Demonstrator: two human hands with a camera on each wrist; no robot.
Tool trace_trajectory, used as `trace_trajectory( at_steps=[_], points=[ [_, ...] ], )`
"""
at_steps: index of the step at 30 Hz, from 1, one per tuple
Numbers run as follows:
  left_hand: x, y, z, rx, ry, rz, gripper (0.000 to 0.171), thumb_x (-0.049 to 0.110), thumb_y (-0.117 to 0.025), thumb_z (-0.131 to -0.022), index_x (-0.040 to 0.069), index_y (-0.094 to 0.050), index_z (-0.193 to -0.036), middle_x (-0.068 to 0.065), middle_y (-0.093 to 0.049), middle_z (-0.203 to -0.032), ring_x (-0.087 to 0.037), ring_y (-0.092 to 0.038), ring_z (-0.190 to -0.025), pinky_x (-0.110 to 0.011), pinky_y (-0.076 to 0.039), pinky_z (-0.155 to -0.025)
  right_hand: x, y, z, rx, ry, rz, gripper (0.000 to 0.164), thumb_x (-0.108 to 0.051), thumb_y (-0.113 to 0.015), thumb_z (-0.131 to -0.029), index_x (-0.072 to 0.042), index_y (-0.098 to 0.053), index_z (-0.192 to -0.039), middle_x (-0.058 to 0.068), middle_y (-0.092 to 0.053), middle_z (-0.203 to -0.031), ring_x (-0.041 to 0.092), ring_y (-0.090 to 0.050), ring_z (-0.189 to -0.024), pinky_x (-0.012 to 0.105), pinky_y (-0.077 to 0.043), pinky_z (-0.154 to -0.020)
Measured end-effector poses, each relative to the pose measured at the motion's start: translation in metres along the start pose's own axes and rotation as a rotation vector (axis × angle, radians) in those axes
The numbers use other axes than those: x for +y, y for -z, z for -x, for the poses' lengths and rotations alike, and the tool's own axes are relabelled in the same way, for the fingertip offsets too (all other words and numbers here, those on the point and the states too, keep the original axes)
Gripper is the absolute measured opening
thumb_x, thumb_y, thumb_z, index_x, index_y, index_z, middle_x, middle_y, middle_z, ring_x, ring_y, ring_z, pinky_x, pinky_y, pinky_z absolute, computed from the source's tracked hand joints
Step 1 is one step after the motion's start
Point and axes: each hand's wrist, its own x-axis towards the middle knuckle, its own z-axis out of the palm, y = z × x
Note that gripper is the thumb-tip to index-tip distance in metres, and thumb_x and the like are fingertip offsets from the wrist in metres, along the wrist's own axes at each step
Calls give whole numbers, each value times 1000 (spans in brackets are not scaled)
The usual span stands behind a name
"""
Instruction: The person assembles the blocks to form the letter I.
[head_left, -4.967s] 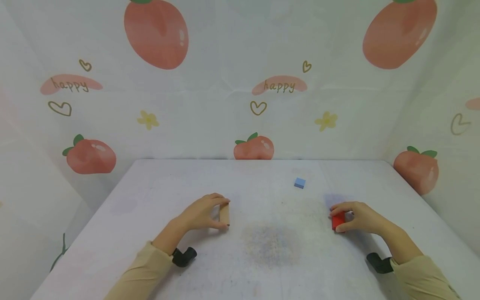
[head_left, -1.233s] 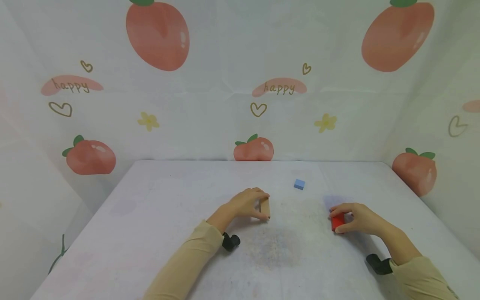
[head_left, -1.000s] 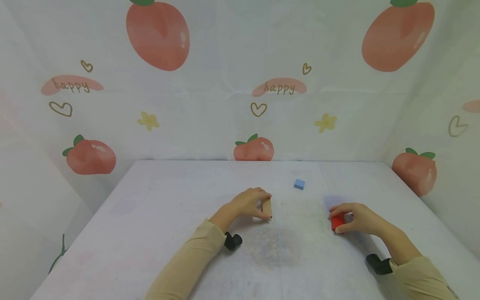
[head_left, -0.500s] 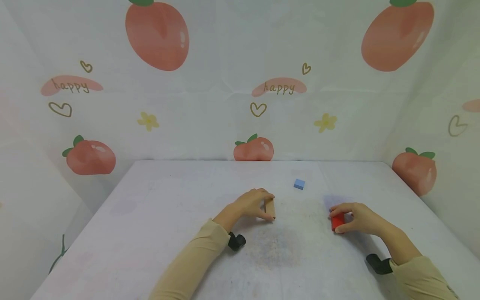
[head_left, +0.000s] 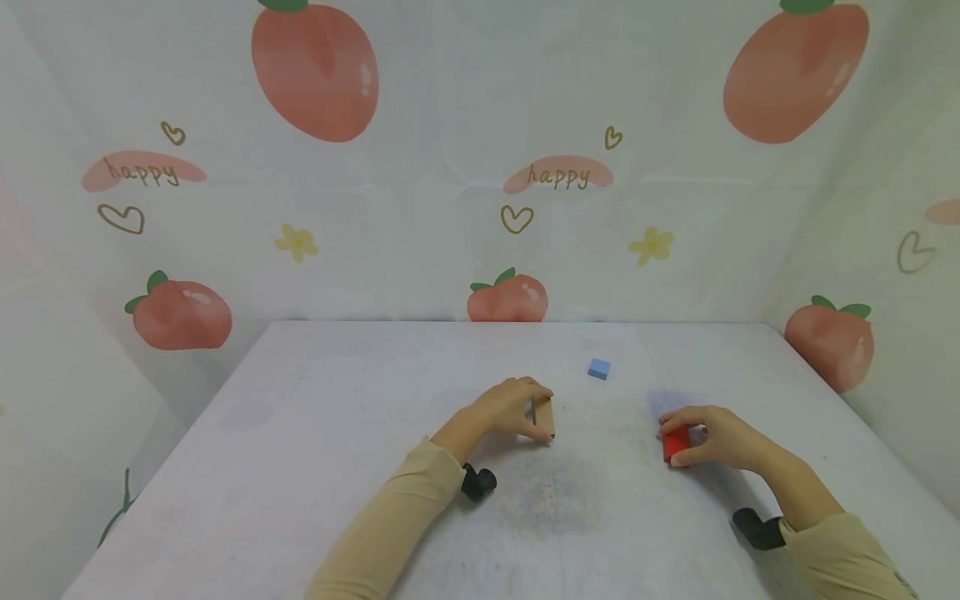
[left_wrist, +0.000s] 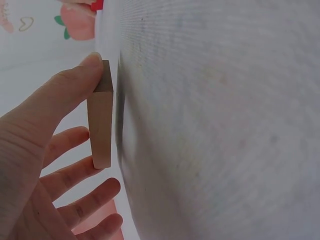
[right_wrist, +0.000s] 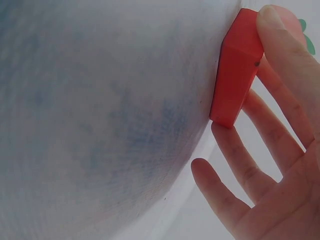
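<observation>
In the head view, my left hand (head_left: 504,410) pinches a plain wooden block (head_left: 543,417) between thumb and fingertips near the table's middle. The left wrist view shows the thumb on one end of this wooden block (left_wrist: 101,130) and fingertips at the other, close over the white surface, with a dark shadow beside it. To the right, my right hand (head_left: 723,437) grips a red block (head_left: 676,447) by its near and far ends. Seen from the right wrist, the red block (right_wrist: 235,75) lies against the tabletop, one finger stretched apart from it.
A small blue block (head_left: 598,368) lies farther back on the white table (head_left: 225,467), between the two hands in left-right position. Behind the table hangs a white cloth (head_left: 420,250) printed with fruit, hearts and flowers. Black wrist cameras sit low beside both forearms.
Over the five seconds, my left hand has carried the wooden block rightward toward the middle, creeping only slightly in the last second. My right hand and the red and blue blocks have stayed put.
</observation>
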Motion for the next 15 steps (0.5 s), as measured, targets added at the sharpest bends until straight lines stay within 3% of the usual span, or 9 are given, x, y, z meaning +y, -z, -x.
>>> trace_trajectory(
  at_steps=[15],
  points=[
    [0,-1,-2,-9,14,7,68,44,-76,-73,17,-54,-132,-1,-54,-133,-20,-50,-121,-34,-42,-101,0,0,0,3,13,2,34,-22,-80,-70,-9,-71,-100,22,-62,-119,44,-50,-111,59,-46,-87]
  ],
)
